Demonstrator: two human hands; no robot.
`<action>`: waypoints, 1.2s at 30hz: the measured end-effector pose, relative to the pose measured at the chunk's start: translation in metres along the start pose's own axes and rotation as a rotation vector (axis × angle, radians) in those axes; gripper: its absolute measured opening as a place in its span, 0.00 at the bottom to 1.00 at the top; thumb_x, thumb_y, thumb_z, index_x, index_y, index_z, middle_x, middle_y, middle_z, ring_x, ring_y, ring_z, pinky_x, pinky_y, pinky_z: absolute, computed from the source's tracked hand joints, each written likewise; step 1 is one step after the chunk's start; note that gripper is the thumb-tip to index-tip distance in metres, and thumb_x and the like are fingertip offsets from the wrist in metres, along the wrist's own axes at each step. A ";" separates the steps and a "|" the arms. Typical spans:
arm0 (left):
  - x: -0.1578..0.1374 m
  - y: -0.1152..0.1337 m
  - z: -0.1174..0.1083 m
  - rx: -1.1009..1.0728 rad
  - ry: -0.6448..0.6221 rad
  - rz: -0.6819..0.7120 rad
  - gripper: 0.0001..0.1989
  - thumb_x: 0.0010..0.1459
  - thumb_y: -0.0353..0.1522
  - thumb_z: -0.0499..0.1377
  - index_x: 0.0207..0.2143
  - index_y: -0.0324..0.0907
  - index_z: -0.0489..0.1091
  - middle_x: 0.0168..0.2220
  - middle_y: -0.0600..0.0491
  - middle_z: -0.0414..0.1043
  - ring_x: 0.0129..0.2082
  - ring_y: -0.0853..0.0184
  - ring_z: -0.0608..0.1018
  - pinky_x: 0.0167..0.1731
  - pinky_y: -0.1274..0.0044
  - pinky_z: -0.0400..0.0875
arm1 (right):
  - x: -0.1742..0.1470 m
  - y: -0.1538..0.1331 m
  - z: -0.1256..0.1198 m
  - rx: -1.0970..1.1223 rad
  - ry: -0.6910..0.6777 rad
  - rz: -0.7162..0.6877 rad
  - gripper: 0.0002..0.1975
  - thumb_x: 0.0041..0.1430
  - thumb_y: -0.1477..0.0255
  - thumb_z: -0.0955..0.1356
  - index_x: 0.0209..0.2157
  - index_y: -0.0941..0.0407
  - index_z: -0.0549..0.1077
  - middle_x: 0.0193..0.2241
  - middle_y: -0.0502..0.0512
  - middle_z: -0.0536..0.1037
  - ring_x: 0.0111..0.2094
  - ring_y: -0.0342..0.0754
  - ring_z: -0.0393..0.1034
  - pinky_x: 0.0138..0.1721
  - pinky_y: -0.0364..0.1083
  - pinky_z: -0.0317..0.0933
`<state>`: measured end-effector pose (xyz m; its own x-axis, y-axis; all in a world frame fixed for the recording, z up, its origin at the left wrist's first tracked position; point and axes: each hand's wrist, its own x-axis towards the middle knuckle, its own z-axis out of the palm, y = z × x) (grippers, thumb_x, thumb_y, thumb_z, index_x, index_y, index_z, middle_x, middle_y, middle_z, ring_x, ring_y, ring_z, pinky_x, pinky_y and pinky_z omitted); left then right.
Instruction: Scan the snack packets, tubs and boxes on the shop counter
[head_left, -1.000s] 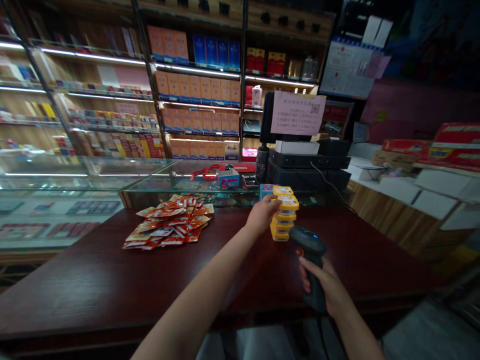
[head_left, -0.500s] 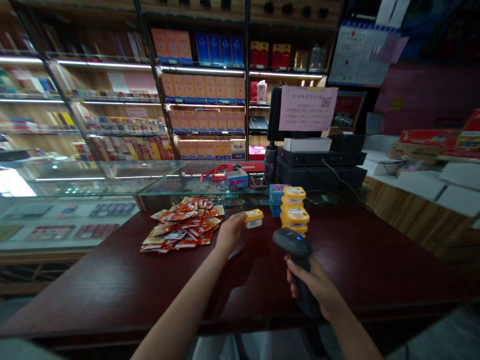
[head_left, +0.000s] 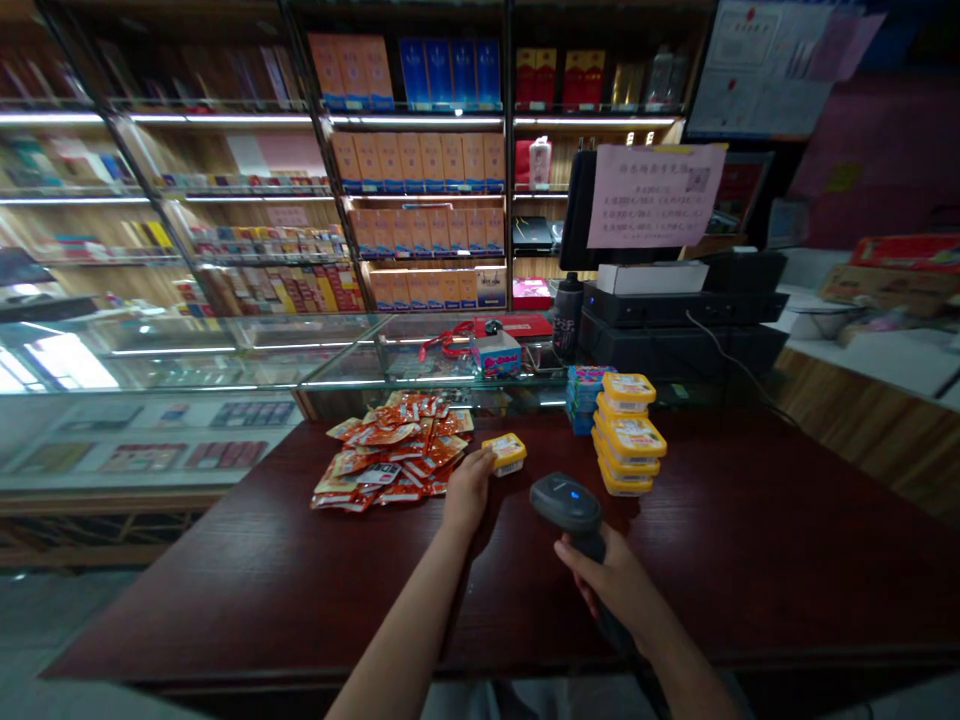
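My left hand (head_left: 469,492) is closed on the near left end of a small plastic tub with a yellow lid (head_left: 505,453), low at the tabletop. Its fingertips are partly hidden by the hand's back. In my right hand (head_left: 611,570) is a dark barcode scanner (head_left: 566,503), gripped by its handle, a blue light glowing on top. The scanner's head points toward the tub, a short gap between them. A stack of similar yellow-lidded tubs (head_left: 630,440) rises to the right. Left of my left hand lies a heap of orange-red foil packets (head_left: 397,455).
Blue patterned boxes (head_left: 587,398) stand beside the stacked tubs. Behind the dark red table (head_left: 315,590) is a glass counter (head_left: 360,372) with an open small box (head_left: 498,355) and a black bottle (head_left: 568,318). A monitor with a pink notice (head_left: 654,195) stands at the back right.
My left hand has lowered the tub toward the tabletop and turned it so more of its lid shows. The scanner has shifted left, closer to the tub. The camera view has moved slightly.
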<state>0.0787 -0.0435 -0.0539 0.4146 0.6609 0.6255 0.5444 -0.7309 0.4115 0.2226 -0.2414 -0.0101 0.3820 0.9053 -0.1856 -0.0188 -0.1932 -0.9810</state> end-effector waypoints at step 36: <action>0.076 -0.033 -0.002 0.429 -0.049 -0.022 0.10 0.58 0.31 0.55 0.35 0.48 0.77 0.40 0.51 0.77 0.44 0.58 0.70 0.51 0.61 0.57 | 0.043 0.036 -0.041 0.692 -0.547 0.108 0.16 0.53 0.59 0.71 0.38 0.54 0.70 0.20 0.44 0.65 0.16 0.35 0.54 0.15 0.37 0.49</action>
<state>0.0912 0.0305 -0.0183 0.4280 0.6902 0.5835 0.8030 -0.5867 0.1050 0.2761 -0.2247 -0.0515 -0.1462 0.9836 -0.1061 -0.6509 -0.1764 -0.7383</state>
